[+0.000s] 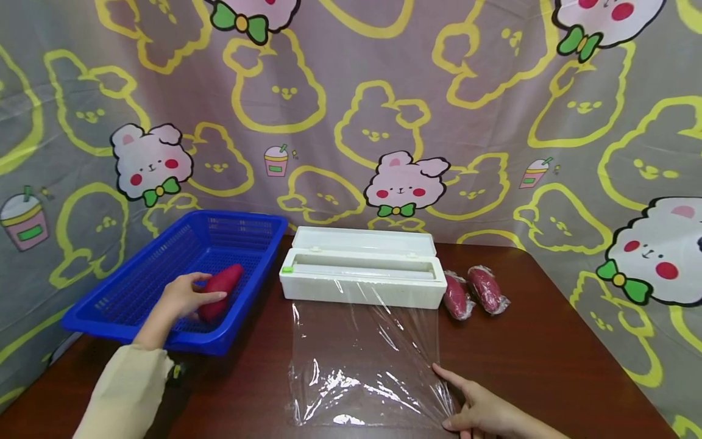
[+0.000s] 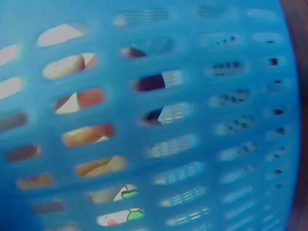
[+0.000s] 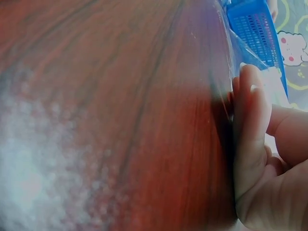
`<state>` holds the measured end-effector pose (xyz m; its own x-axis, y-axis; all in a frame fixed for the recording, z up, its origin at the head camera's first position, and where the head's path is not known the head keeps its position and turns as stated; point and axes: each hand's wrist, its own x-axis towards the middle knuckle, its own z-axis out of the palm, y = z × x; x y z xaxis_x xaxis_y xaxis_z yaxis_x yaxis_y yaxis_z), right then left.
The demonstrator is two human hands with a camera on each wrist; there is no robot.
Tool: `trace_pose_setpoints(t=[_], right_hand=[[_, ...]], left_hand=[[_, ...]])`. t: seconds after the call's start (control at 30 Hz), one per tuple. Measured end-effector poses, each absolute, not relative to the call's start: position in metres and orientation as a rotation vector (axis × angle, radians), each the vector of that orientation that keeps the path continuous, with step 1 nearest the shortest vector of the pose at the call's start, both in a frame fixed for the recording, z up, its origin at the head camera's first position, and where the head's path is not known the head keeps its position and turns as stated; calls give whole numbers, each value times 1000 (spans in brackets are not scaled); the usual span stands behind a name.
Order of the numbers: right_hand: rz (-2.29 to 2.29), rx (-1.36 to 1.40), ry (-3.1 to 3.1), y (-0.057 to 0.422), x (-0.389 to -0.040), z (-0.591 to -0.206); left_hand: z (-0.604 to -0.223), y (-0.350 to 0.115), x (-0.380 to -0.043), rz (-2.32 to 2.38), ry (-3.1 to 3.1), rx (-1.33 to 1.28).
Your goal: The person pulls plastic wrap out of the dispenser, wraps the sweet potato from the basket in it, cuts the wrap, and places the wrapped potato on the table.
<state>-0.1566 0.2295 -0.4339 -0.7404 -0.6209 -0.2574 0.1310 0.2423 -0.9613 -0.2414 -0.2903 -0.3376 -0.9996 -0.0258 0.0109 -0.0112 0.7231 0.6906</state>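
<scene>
My left hand (image 1: 183, 297) is over the near right part of the blue plastic basket (image 1: 216, 341), gripping a red sweet potato (image 1: 223, 286) between thumb and fingers. In the left wrist view the slotted basket wall (image 2: 187, 139) covers most of the hand. A sheet of clear plastic wrap (image 1: 351, 366) runs from the white dispenser box (image 1: 362, 292) toward me over the table. At its near right corner my right hand (image 1: 479, 405) pinches the film, index finger extended along the edge. The right wrist view shows those fingers (image 3: 252, 110) low beside the tabletop.
Two film-wrapped sweet potatoes, one nearer the box (image 1: 456, 297) and one farther right (image 1: 487, 289), lie on the dark wooden table (image 1: 548, 353). The dispenser's lid (image 1: 364, 241) is raised at the back. A patterned curtain (image 1: 340, 122) hangs behind the table.
</scene>
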Motion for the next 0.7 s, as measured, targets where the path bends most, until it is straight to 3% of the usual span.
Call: trace_pose_setpoints(t=[0.3, 0.7], right_hand=[[-1547, -416, 1915, 229, -156, -433], [-1548, -416, 1907, 230, -157, -435]], left_hand=[[-307, -288, -226, -1117, -2798, 70], [-270, -229, -202, -1142, -2647, -253]])
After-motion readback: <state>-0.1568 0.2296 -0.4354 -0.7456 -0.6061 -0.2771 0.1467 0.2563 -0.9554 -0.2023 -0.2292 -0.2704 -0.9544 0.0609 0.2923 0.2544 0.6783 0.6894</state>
